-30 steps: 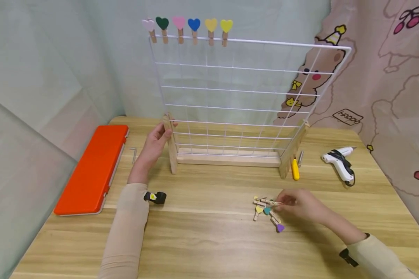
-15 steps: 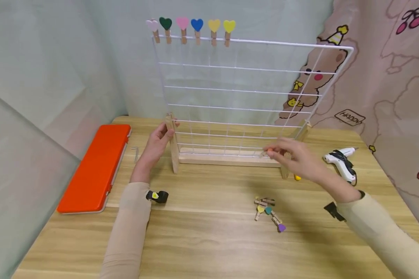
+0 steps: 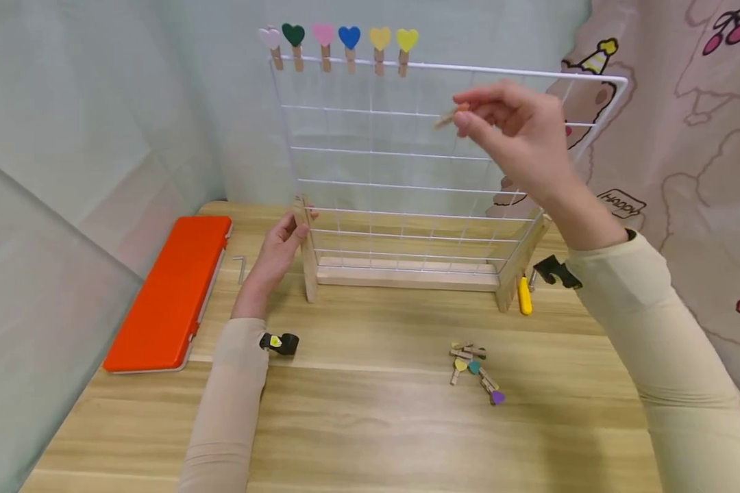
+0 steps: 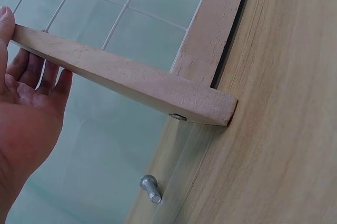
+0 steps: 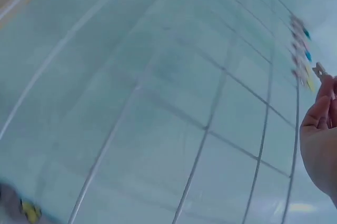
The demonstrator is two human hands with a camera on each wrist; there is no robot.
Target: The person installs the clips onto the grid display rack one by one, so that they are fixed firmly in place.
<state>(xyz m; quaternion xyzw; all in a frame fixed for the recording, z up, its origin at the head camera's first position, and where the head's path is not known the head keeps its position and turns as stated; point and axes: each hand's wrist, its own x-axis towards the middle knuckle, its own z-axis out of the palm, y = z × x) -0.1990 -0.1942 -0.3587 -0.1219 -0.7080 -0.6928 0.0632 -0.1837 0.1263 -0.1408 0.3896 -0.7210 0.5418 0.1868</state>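
Observation:
A white wire grid (image 3: pixel 395 149) stands upright in a wooden base (image 3: pixel 407 275). Several heart-topped clothespins, among them a blue one (image 3: pixel 349 41), are clipped along the left part of its top bar. My left hand (image 3: pixel 279 248) grips the base's left wooden post (image 3: pixel 307 263); in the left wrist view its fingers curl round the post's edge. Up in front of the grid, my right hand (image 3: pixel 521 130) pinches a small clothespin (image 3: pixel 446 118) between thumb and fingers, below the top bar and apart from it. Its heart is mostly hidden by the fingertips.
A small pile of clothespins (image 3: pixel 469 363) lies on the table right of centre. An orange-red case (image 3: pixel 166 294) and a hex key (image 3: pixel 242 268) lie at left. By the right post lies a yellow-handled tool (image 3: pixel 525 296). A bolt (image 4: pixel 151 188) appears in the left wrist view.
My right hand has taken a clothespin from the pile and lifted it up in front of the grid's upper part. My left hand keeps its grip on the post.

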